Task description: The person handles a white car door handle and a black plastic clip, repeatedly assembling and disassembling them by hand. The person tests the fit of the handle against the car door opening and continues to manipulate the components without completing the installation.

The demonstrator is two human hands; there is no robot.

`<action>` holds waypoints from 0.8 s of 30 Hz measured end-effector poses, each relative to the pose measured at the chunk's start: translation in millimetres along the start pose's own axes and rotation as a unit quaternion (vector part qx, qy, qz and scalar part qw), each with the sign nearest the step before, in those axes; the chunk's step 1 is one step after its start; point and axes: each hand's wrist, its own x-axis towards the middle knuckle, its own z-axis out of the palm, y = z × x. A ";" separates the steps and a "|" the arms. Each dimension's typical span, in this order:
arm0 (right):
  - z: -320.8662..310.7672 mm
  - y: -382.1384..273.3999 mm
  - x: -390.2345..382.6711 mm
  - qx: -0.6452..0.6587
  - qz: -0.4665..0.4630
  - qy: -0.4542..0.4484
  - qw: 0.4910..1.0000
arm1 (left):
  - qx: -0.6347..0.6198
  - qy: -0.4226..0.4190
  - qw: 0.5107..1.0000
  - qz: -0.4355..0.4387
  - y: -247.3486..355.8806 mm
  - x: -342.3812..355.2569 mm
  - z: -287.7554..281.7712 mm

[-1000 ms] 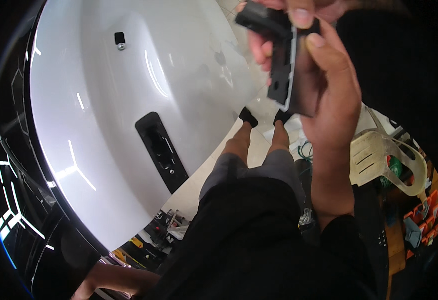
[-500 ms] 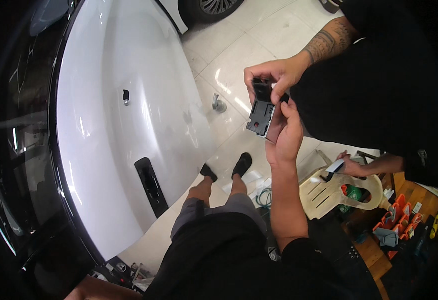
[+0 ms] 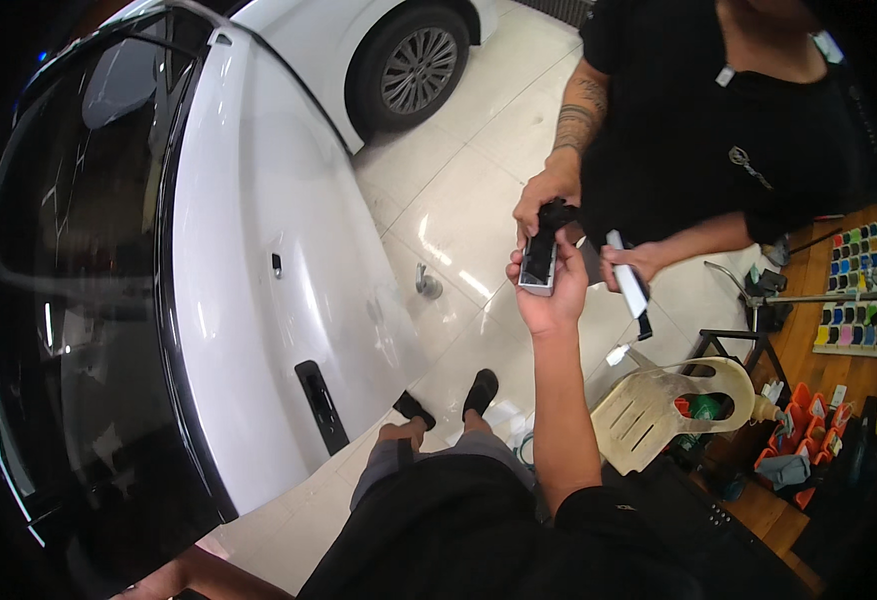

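Black rectangular plastic box with a pale rim (image 3: 538,262): carried in the person's right hand (image 3: 557,305), thumb and fingers closed about its sides. Directly above the grip, on the box's upper end: a co-worker's hand (image 3: 547,192), below a tattooed forearm. Just right of the grip: the co-worker's other hand (image 3: 645,262), with a flat white piece with a black end (image 3: 629,278). Below and right of the grip: one cream plastic chair with a slotted seat (image 3: 649,410); beyond it, orange plastic bins (image 3: 819,425). Left of the grip, well apart: one glossy white curved car panel (image 3: 259,330). Far below and left of the grip: the person's left hand (image 3: 159,582), partly cut off; cannot tell how far open, or whether it holds anything.
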 end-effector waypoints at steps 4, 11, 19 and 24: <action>15.0 -16.4 -9.9 0.009 -0.030 0.055 0.998 | 0.008 -0.056 0.998 -0.026 -12.1 -7.4 14.0; 12.0 -25.2 -21.6 0.038 -0.054 -0.005 0.998 | 0.011 -0.200 0.978 -0.055 -35.1 -18.9 49.9; -19.4 -2.0 -82.2 -0.042 -0.112 -0.023 0.993 | -0.006 -0.492 0.870 0.026 -54.1 -57.2 129.2; -21.6 51.7 -219.0 -0.049 -0.105 0.024 0.993 | -0.042 -0.622 0.775 0.108 -53.6 -109.7 144.6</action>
